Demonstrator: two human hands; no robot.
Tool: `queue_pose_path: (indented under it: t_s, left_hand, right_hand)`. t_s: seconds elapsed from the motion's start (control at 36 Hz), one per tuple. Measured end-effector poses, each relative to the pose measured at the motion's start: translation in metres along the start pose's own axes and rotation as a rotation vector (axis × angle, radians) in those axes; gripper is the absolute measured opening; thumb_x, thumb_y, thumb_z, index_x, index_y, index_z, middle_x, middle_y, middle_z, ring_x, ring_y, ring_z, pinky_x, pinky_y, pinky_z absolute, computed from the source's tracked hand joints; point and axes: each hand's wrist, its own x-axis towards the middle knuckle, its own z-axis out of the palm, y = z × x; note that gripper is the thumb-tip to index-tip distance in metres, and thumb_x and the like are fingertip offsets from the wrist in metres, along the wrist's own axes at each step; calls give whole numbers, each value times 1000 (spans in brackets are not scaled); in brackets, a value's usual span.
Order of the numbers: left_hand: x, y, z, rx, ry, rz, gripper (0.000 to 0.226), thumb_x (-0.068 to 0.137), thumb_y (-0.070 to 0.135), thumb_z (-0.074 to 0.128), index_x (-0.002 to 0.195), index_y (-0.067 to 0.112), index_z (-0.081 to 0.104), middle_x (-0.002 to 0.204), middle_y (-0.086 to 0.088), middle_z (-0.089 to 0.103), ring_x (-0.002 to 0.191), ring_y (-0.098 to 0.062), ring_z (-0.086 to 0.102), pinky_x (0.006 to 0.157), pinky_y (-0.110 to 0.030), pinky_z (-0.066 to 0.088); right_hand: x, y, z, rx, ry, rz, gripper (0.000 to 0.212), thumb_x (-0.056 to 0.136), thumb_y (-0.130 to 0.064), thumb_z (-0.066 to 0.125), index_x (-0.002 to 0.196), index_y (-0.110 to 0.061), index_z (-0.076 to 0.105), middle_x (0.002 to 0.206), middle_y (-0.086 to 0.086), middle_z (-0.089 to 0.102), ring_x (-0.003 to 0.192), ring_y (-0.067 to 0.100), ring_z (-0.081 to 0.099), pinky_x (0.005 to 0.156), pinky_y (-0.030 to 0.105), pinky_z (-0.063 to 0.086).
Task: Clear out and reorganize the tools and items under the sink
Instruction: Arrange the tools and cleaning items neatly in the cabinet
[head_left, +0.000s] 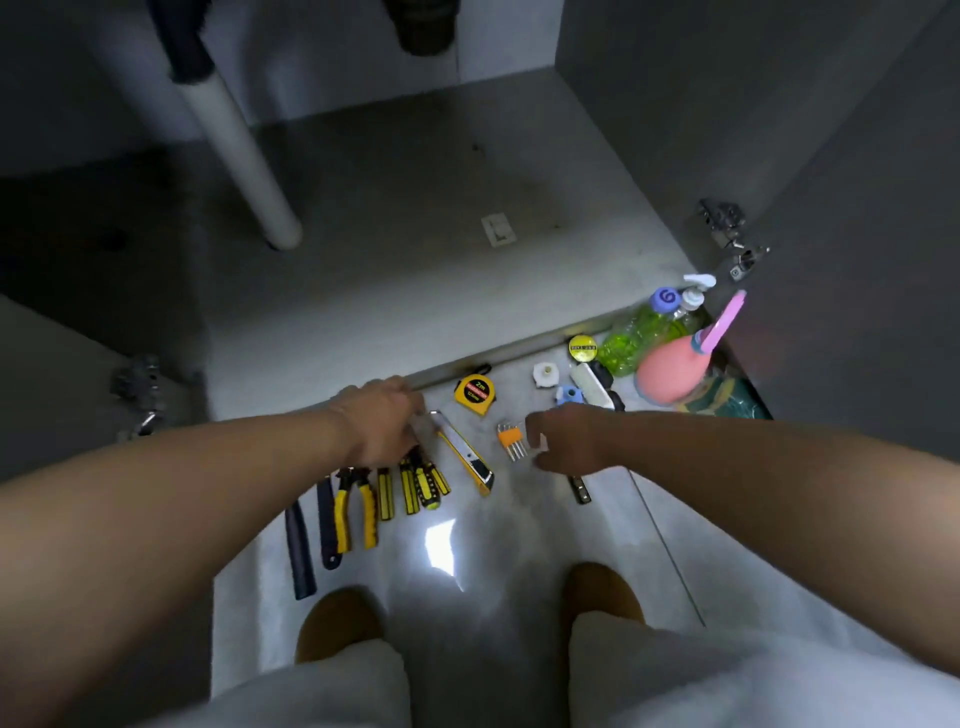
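tools: on the floor just outside the cabinet; row from left runs dark handles, pliers, yellow-black screwdrivers, utility knife, hex key set; tape measure just beyond the knife
left hand: I've got it curled over the far ends of the screwdrivers, by the knife's far tip; can't tell if it's actually clamped on anything
right hand: fingers loosely bent, just right of the hex keys; nothing clearly held; a dark tool pokes out on its near side
cabinet floor: looks cleared; only a small white tag and the drain pipe
far right: green bottles, pink bulb, small caps bunched near the door hinge
step, my read: squaring up the row; nudge each handle parallel, keep gaps even; keep the knife blade end away from fingers; shift one item at a time so neighbours don't skew
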Motion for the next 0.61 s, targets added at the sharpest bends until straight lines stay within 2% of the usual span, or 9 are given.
queue_pose_path:
  t_s: [0.11,0.17,0.28,0.36,0.42,0.5,0.61]
  left_hand:
    - [-29,-6,-16,-11,-51,-41,50,91,38,63,140,30,52,142,-3,43,128,-27,51,101,-41,47]
    - [-32,-1,-25,2,-57,-33,50,93,34,60,141,28,52,142,-5,43,128,-28,51,103,-43,47]
    - [-18,25,-41,-13,-2,26,45,96,34,56,139,27,53,138,-7,46,126,-30,52,104,-44,46]
    - [0,56,-41,-74,36,80,43,97,35,57,138,24,54,138,-8,48,126,-29,52,105,-41,45]
    - [11,73,-35,-78,34,128,40,97,34,56,136,24,57,140,-6,50,125,-26,52,103,-36,45]
    - [25,88,-24,-43,12,192,38,96,34,57,134,29,58,138,-2,50,124,-21,52,100,-30,45]
    - [35,90,-7,-82,-69,181,40,100,30,54,139,25,54,139,-7,49,128,-23,51,106,-35,43]
  right_hand:
    - [-22,-4,-11,157,171,118,27,94,-25,58,116,-8,62,113,12,68,111,29,60,83,29,43]
    - [-32,7,1,189,185,184,31,94,-22,58,117,-2,63,115,16,67,115,31,58,89,30,43]
    - [-50,39,47,227,125,342,45,94,-26,58,134,-7,52,138,19,46,120,34,54,101,34,45]
    - [-52,60,76,283,116,439,55,93,-28,58,142,-9,41,147,15,32,123,33,52,103,41,46]
    - [-48,70,89,316,116,459,64,92,-28,58,149,-10,33,157,14,22,134,32,43,107,40,44]
    - [-35,83,101,346,129,457,79,93,-26,57,158,-12,14,166,7,1,151,28,17,118,41,31]
    - [-14,89,109,311,63,458,79,94,-27,57,157,-6,13,166,7,-4,152,27,8,119,43,29]
